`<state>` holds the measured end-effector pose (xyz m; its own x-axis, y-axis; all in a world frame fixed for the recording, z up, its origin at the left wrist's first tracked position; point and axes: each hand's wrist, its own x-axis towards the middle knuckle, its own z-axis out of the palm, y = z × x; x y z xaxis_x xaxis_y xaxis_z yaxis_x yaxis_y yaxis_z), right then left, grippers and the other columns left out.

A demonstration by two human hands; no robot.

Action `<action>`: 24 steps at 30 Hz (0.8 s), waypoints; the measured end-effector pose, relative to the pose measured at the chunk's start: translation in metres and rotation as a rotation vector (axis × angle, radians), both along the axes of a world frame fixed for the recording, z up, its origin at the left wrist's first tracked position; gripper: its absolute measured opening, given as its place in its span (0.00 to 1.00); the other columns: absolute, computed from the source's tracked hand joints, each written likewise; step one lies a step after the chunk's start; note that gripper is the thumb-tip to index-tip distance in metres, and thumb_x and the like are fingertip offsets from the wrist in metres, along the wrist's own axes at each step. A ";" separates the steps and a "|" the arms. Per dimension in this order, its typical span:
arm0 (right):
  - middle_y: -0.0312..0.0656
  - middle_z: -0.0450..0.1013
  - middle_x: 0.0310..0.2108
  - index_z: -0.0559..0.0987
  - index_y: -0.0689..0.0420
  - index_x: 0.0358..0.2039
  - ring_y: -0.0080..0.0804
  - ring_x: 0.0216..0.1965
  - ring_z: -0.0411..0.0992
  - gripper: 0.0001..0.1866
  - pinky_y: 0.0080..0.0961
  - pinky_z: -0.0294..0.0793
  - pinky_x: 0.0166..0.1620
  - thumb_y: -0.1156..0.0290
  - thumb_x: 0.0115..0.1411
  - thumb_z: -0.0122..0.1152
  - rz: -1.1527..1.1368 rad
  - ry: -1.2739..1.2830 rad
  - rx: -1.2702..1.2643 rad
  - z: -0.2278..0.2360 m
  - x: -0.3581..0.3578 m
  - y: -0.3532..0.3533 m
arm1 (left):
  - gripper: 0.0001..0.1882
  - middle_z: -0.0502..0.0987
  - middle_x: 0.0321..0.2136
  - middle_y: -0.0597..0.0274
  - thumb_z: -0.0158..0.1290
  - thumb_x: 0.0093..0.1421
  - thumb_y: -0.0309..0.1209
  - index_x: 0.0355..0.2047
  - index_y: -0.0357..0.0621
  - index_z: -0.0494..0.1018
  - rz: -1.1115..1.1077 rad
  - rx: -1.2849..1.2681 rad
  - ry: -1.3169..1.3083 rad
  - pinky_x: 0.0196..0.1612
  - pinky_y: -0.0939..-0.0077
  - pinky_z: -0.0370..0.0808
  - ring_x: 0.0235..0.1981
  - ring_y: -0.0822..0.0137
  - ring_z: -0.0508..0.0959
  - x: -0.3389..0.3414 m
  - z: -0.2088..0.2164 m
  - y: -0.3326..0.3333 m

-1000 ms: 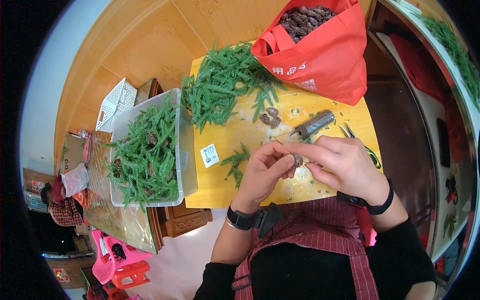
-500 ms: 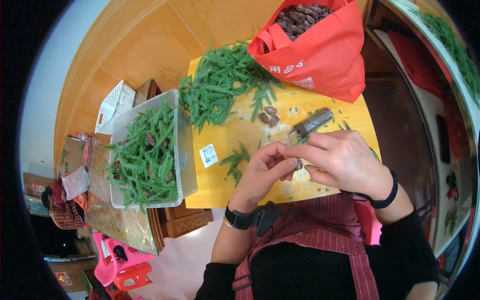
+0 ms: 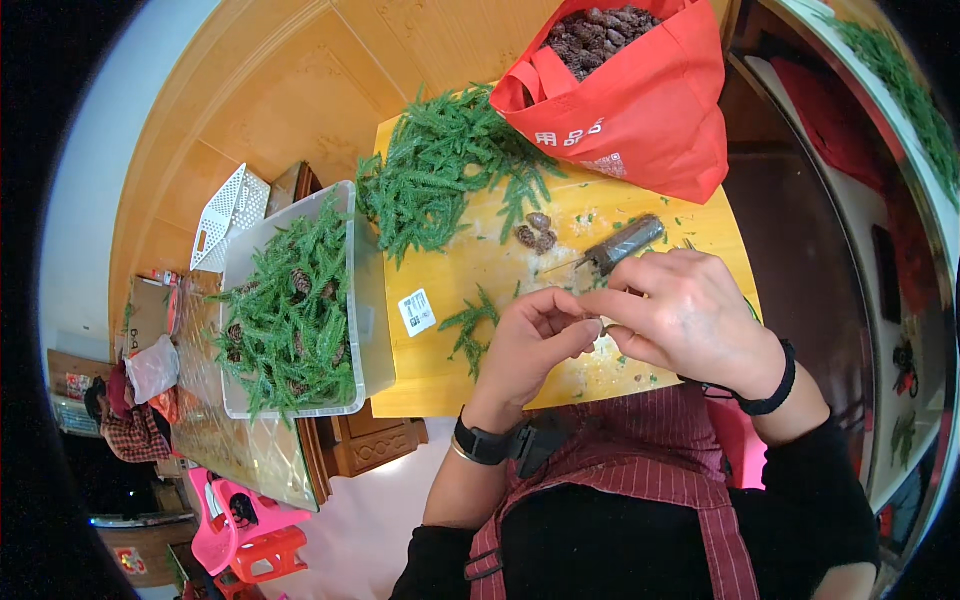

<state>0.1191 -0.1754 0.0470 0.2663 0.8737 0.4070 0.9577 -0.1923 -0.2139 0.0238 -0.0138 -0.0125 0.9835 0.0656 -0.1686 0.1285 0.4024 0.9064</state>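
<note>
As our curled left hand (image 3: 530, 348) pinches a small piece (image 3: 606, 327) by the counter's (image 3: 430, 372) near edge, we cannot tell our knuckles-up right hand's (image 3: 690, 312) grip.

Lower centre of frame: black top (image 3: 610, 545); maroon apron (image 3: 620, 475) with pale pinstripes, strap buckle (image 3: 484, 565). Left wrist: black band (image 3: 482, 438), block-shaped black module (image 3: 540, 442). Right wrist: black strap (image 3: 772, 396).

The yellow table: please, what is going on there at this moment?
A person's left hand and right hand are close together above the yellow table, handling something small, mostly hidden. Beyond them lie loose pine cones and a dark cylindrical bundle. At the far right, a red bag holds more cones.
</note>
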 end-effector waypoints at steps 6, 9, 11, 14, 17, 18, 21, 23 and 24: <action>0.33 0.62 0.20 0.76 0.50 0.26 0.28 0.24 0.68 0.12 0.25 0.67 0.26 0.70 0.36 0.60 0.009 -0.076 -0.015 -0.001 0.003 0.000 | 0.06 0.75 0.24 0.65 0.55 0.51 0.23 0.29 0.39 0.71 -0.003 0.059 0.050 0.27 0.87 0.68 0.24 0.78 0.73 -0.001 0.004 -0.002; 0.33 0.62 0.20 0.76 0.51 0.23 0.27 0.25 0.67 0.10 0.24 0.67 0.26 0.70 0.35 0.61 0.030 -0.141 -0.016 0.004 0.002 0.001 | 0.05 0.75 0.24 0.65 0.55 0.51 0.23 0.29 0.38 0.71 -0.028 0.091 0.035 0.26 0.86 0.68 0.23 0.78 0.72 -0.001 0.004 -0.002; 0.32 0.62 0.21 0.76 0.51 0.23 0.27 0.25 0.67 0.10 0.23 0.67 0.26 0.70 0.35 0.61 0.055 -0.167 -0.036 0.008 0.003 0.000 | 0.05 0.74 0.23 0.65 0.54 0.51 0.23 0.29 0.38 0.71 -0.047 0.088 0.022 0.26 0.86 0.67 0.23 0.78 0.72 0.000 0.004 -0.002; 0.33 0.63 0.22 0.77 0.52 0.24 0.28 0.27 0.67 0.12 0.24 0.68 0.28 0.69 0.34 0.61 0.119 -0.156 -0.040 0.010 0.008 -0.002 | 0.04 0.74 0.23 0.65 0.53 0.52 0.23 0.29 0.39 0.70 -0.057 0.069 0.013 0.25 0.86 0.67 0.22 0.78 0.71 0.000 0.004 -0.003; 0.34 0.66 0.25 0.77 0.53 0.30 0.31 0.30 0.67 0.17 0.26 0.69 0.31 0.67 0.34 0.63 0.149 -0.037 -0.007 0.021 0.018 -0.010 | 0.04 0.73 0.24 0.65 0.52 0.53 0.23 0.30 0.39 0.70 -0.023 0.013 0.021 0.25 0.86 0.66 0.22 0.78 0.70 -0.003 0.005 -0.002; 0.35 0.67 0.27 0.78 0.54 0.33 0.33 0.31 0.68 0.21 0.27 0.69 0.33 0.65 0.34 0.64 0.139 0.049 0.012 0.023 0.020 -0.014 | 0.04 0.73 0.24 0.65 0.51 0.54 0.22 0.31 0.39 0.70 0.004 -0.026 0.026 0.25 0.85 0.66 0.23 0.77 0.70 -0.004 0.005 -0.002; 0.39 0.68 0.33 0.77 0.54 0.38 0.39 0.37 0.67 0.26 0.32 0.68 0.39 0.63 0.33 0.66 0.038 0.112 0.103 0.021 0.023 -0.022 | 0.04 0.73 0.25 0.64 0.50 0.54 0.22 0.32 0.39 0.70 -0.014 -0.039 -0.019 0.26 0.85 0.66 0.23 0.77 0.70 -0.007 0.003 0.001; 0.40 0.67 0.36 0.77 0.53 0.38 0.41 0.40 0.66 0.27 0.34 0.67 0.42 0.63 0.32 0.66 0.023 0.100 0.112 0.020 0.020 -0.023 | 0.04 0.73 0.25 0.63 0.50 0.54 0.22 0.32 0.39 0.70 -0.015 -0.039 -0.025 0.25 0.85 0.66 0.23 0.76 0.70 -0.006 0.005 -0.001; 0.40 0.67 0.39 0.77 0.53 0.38 0.42 0.43 0.65 0.27 0.36 0.66 0.44 0.63 0.31 0.67 0.008 0.090 0.123 0.019 0.019 -0.024 | 0.04 0.73 0.25 0.63 0.50 0.54 0.22 0.32 0.39 0.70 -0.016 -0.037 -0.030 0.25 0.84 0.66 0.23 0.76 0.70 -0.005 0.006 -0.002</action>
<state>0.1379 -0.1996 0.0662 0.2997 0.8212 0.4856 0.9350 -0.1518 -0.3205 0.0186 -0.0162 -0.0063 0.9890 0.0436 -0.1415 0.1088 0.4340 0.8943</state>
